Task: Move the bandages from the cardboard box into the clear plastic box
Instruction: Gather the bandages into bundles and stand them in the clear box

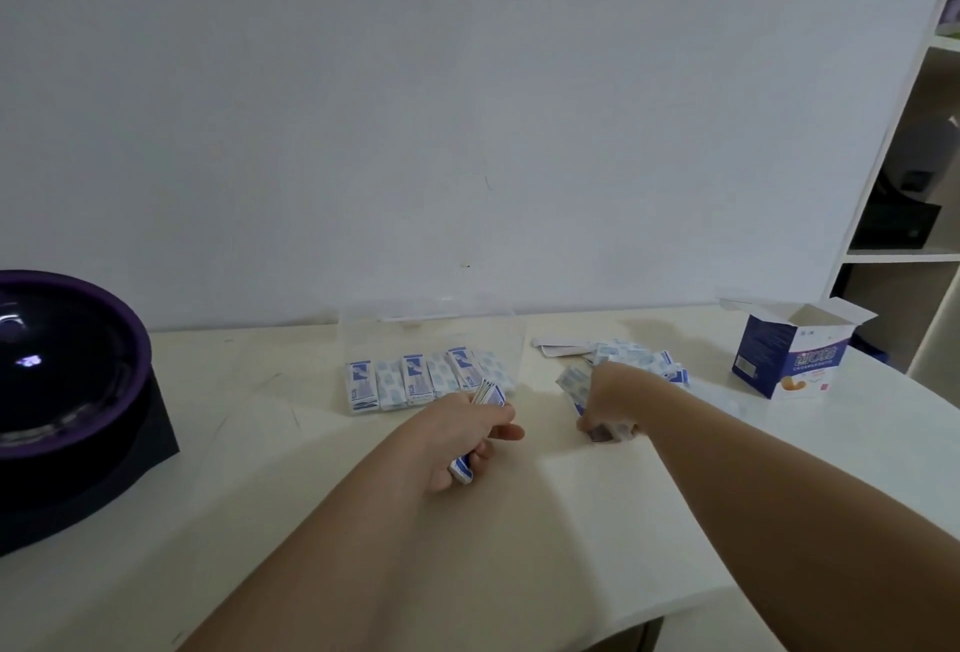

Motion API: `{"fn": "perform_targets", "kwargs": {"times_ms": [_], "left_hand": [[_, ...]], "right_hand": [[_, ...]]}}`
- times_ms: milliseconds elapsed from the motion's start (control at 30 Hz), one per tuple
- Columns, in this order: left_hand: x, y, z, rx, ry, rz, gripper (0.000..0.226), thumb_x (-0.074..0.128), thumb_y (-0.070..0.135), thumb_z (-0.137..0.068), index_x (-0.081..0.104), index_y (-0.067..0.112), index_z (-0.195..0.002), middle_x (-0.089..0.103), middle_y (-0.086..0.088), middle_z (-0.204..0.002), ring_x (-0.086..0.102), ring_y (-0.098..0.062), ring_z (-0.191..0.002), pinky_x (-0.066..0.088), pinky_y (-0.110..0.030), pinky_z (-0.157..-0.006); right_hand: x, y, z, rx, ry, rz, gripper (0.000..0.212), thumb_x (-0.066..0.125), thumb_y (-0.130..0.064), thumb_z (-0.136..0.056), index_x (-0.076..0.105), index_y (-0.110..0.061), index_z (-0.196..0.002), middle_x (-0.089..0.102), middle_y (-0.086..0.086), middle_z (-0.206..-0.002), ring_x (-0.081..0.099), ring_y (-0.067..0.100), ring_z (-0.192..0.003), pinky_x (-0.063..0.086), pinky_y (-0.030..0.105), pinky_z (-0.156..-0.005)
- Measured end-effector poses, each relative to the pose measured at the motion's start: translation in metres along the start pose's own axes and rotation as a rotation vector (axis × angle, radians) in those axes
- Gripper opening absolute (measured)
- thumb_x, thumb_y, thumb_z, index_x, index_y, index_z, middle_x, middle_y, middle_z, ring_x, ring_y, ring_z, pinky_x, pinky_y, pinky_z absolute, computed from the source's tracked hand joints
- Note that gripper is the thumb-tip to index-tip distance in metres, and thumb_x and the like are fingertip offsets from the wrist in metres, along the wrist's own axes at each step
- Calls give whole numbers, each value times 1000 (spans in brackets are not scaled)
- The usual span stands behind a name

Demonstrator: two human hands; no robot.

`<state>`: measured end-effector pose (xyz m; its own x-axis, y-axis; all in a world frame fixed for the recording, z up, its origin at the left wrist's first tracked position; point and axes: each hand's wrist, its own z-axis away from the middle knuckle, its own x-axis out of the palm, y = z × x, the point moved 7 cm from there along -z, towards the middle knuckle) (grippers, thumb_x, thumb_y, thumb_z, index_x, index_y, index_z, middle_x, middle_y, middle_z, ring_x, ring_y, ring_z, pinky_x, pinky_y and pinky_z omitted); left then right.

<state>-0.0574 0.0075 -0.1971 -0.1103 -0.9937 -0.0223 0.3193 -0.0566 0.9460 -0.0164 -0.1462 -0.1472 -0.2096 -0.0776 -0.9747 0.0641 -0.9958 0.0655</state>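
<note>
left hand [462,430] grips a bandage stack [491,394] just near of the faint clear plastic box [426,326], right hand [605,404], fingertips hidden, pinches blurred bandages [605,433] by the loose pile [639,360], open cardboard box [795,355] far right.

clear plastic box [363,334] left of loose bandages [631,357], cardboard box [789,355] far right on table [260,521]

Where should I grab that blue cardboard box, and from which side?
Probably by its two flat side walls, around the middle, coming from the near side. The box stands upright and its top flaps are splayed open, so the top offers only floppy edges.
</note>
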Motion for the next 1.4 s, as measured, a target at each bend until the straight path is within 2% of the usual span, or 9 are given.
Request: {"fn": "perform_targets", "kwargs": {"times_ms": [100, 267, 433, 500, 667, 933, 1067, 1233, 1400], "left_hand": [[-1, 0, -2, -14, -1, 30, 13, 57, 17, -93, 51, 11, -103, 68, -4, -88, 32, -4, -45, 30, -14, -39], [-4, -1, -4, -3, 14, 170, 12, 58, 18, -93, 52, 12, -100, 67, -3, -85, 33, -2, -39, 28, -14, -37], [-1, 5, -6, 76, 15, 461, 25, 62, 33, -88, 57, 11, -99, 57, -2, -85, 32, -4, -39, 27, -14, -36], [8, 12, -1, 92, -64, 518, 34, 66, 39, -82, 64, 10, -100, 60, -3, -78, 48, -9, -45, 39, -19, -42], [1, 10, -2, 134, 63, 503, 24, 57, 30, -92, 68, 10, -100, 72, -11, -95, 69, -24, -80, 57, -32, -64], [-39, 21, -7, 405, 385, 411, 22, 52, 20, -95, 57, 10, -76, 49, 7, -45, 48, -12, -51, 48, -31, -64], [-28, 30, -2, 513, 336, 115, 25, 57, 38, -90, 59, 15, -79, 39, 5, -51, 38, -10, -47, 37, -26, -52], [-17, 34, 0, 555, 250, 131, 38, 57, 58, -74, 68, 23, -82, 41, 2, -66, 32, -9, -48, 30, -27, -52], [-14, 33, -3, 597, 299, 51, 49, 61, 63, -67, 50, 16, -75, 34, -8, -67, 29, -10, -45, 28, -28, -50]], "right_hand": [[-3, 5, -3, 32, -6, -56, 40, 60, -27, -89, 51, -2, -118, 49, 7, -95, 51, 18, -89, 41, 25, -72], [2, 8, -13, 18, 31, -177, 35, 66, -22, -81, 55, -5, -110, 52, 2, -80, 51, 18, -78, 40, 21, -58], [11, -19, 7, -214, -77, -1293, 8, 66, -10, -85, 62, -7, -91, 59, 5, -75, 50, 9, -59, 37, 19, -51], [18, -39, 23, -287, -206, -1433, 7, 64, -10, -86, 62, -5, -91, 60, 8, -79, 51, 10, -62, 38, 19, -54], [23, -65, 28, -391, -243, -1482, 7, 57, -17, -93, 62, -12, -94, 63, 1, -75, 55, 7, -59, 41, 17, -52], [19, -62, 18, -517, 99, -1362, 20, 43, -16, -99, 55, -24, -85, 57, -11, -71, 51, 2, -65, 40, 13, -62], [16, -64, 22, -700, 255, -1227, 15, 50, -10, -96, 58, -15, -85, 58, -6, -69, 53, 5, -63, 44, 17, -61], [19, -49, 10, -611, 368, -1175, 12, 62, -19, -89, 63, -29, -84, 70, -8, -79, 66, 3, -75, 52, 17, -69], [21, -43, 9, -580, 434, -1035, 25, 61, -18, -88, 54, -30, -67, 56, -25, -53, 48, -5, -48, 36, 9, -51]]}}
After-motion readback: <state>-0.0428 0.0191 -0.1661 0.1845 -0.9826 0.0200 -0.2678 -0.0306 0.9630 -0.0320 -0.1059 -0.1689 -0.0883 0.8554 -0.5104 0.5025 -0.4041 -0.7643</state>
